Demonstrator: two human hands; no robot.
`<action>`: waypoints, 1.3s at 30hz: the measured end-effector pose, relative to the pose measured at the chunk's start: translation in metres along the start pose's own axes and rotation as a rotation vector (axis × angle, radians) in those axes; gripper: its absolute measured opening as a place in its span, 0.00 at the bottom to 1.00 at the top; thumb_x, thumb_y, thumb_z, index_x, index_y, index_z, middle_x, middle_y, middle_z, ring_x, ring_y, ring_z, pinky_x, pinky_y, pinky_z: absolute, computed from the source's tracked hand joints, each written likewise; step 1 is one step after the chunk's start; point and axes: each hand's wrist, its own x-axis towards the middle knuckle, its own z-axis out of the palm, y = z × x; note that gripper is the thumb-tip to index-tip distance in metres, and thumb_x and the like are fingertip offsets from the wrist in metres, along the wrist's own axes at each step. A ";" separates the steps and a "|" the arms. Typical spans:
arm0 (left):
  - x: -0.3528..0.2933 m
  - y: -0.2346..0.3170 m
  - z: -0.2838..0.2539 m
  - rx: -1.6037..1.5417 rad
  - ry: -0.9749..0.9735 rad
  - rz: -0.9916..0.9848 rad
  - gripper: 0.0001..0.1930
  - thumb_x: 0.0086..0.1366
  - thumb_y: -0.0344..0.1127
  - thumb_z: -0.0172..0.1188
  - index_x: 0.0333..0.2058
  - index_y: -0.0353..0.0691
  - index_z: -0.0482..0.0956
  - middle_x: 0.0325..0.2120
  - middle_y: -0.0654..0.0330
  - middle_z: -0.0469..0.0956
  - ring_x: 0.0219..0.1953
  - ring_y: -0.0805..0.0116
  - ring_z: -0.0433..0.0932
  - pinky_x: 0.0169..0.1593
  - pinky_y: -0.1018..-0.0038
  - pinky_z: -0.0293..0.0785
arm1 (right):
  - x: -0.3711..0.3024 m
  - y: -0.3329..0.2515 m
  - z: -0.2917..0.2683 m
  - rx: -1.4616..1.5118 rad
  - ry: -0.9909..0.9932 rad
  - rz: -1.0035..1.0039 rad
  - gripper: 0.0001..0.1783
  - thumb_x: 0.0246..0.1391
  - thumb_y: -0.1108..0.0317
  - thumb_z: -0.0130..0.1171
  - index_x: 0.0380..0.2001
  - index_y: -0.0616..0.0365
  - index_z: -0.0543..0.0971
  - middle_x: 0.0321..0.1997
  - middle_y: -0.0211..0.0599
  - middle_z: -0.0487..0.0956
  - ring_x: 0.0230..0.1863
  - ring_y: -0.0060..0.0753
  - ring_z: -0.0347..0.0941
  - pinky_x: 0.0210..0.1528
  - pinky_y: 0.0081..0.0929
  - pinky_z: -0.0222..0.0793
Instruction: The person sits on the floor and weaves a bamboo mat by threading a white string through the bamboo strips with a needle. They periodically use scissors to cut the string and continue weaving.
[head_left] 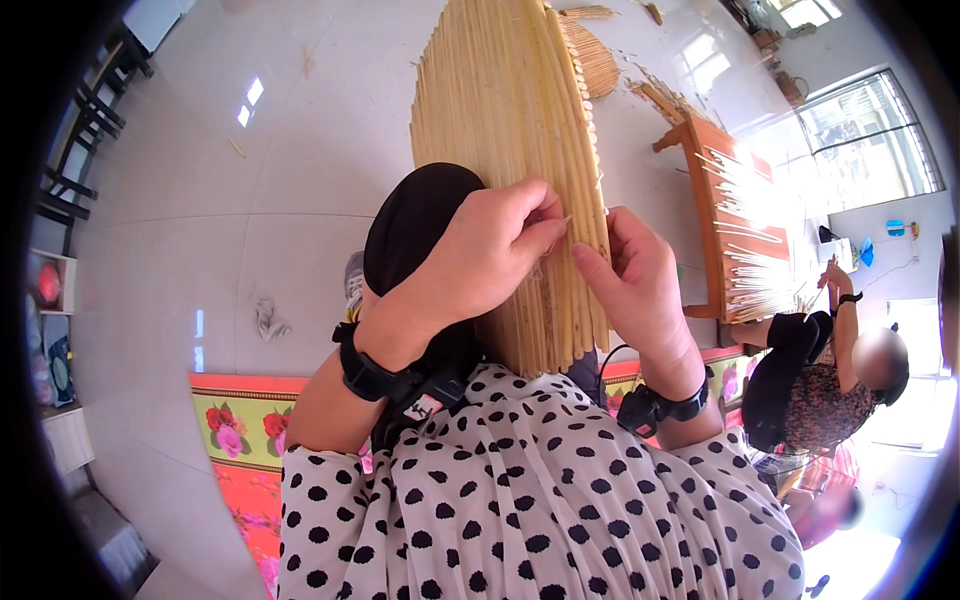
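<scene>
Bright daylight entered through a barred rectangular glass window [868,135] right of the reddish-brown wooden table [706,240], glaring on glossy pale floor tiles [170,240] left of it; edges curved into black.

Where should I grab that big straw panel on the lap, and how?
Probably by the long right edge of the straw panel, coming from the right, thumb on top and fingers underneath. That edge is fairly straight, and the right hand is already beside it. The left hand and black cloth crowd the other side.
</scene>
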 end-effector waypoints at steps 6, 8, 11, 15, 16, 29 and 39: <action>-0.010 0.025 -0.030 -0.001 -0.116 -0.178 0.03 0.64 0.24 0.53 0.29 0.33 0.70 0.22 0.64 0.73 0.26 0.78 0.70 0.30 0.79 0.66 | 0.001 -0.001 -0.002 0.033 -0.018 0.031 0.12 0.54 0.73 0.62 0.38 0.68 0.74 0.27 0.37 0.80 0.27 0.17 0.73 0.31 0.19 0.70; -0.016 0.039 -0.036 0.171 -0.138 -0.174 0.03 0.63 0.24 0.53 0.29 0.33 0.70 0.21 0.63 0.73 0.25 0.78 0.69 0.29 0.79 0.66 | 0.000 0.001 0.001 0.039 -0.022 0.023 0.13 0.53 0.72 0.62 0.39 0.69 0.74 0.29 0.42 0.81 0.28 0.22 0.78 0.32 0.21 0.73; -0.022 0.049 -0.041 0.348 -0.157 -0.179 0.02 0.62 0.25 0.54 0.30 0.34 0.70 0.20 0.59 0.73 0.23 0.72 0.70 0.28 0.76 0.66 | 0.000 -0.003 0.006 0.084 -0.036 -0.023 0.15 0.52 0.71 0.63 0.40 0.69 0.74 0.31 0.48 0.82 0.33 0.34 0.83 0.35 0.26 0.77; -0.022 0.052 -0.050 0.424 -0.136 -0.141 0.02 0.62 0.25 0.55 0.32 0.33 0.71 0.21 0.55 0.75 0.21 0.64 0.72 0.28 0.72 0.68 | -0.001 -0.010 0.006 0.097 -0.062 -0.069 0.15 0.51 0.71 0.63 0.40 0.69 0.74 0.31 0.49 0.83 0.33 0.41 0.83 0.36 0.28 0.79; -0.024 0.051 -0.052 0.429 -0.122 -0.136 0.02 0.62 0.24 0.55 0.32 0.33 0.72 0.21 0.56 0.75 0.22 0.65 0.72 0.28 0.72 0.68 | -0.001 -0.004 0.014 0.156 -0.019 -0.134 0.16 0.50 0.70 0.65 0.39 0.68 0.75 0.28 0.50 0.82 0.30 0.43 0.83 0.32 0.28 0.78; -0.021 0.040 -0.057 0.090 -0.038 -0.244 0.03 0.63 0.24 0.56 0.32 0.34 0.71 0.38 0.58 0.74 0.42 0.72 0.71 0.48 0.76 0.66 | 0.029 0.042 -0.005 0.389 -0.036 -0.100 0.15 0.54 0.66 0.63 0.43 0.61 0.77 0.23 0.37 0.81 0.24 0.27 0.80 0.27 0.22 0.73; -0.015 0.050 -0.034 0.071 0.037 -0.279 0.05 0.56 0.19 0.55 0.31 0.33 0.72 0.38 0.57 0.74 0.42 0.69 0.72 0.51 0.74 0.66 | 0.056 0.056 0.006 0.498 -0.171 -0.362 0.17 0.46 0.74 0.69 0.41 0.60 0.78 0.27 0.34 0.79 0.23 0.26 0.76 0.27 0.22 0.73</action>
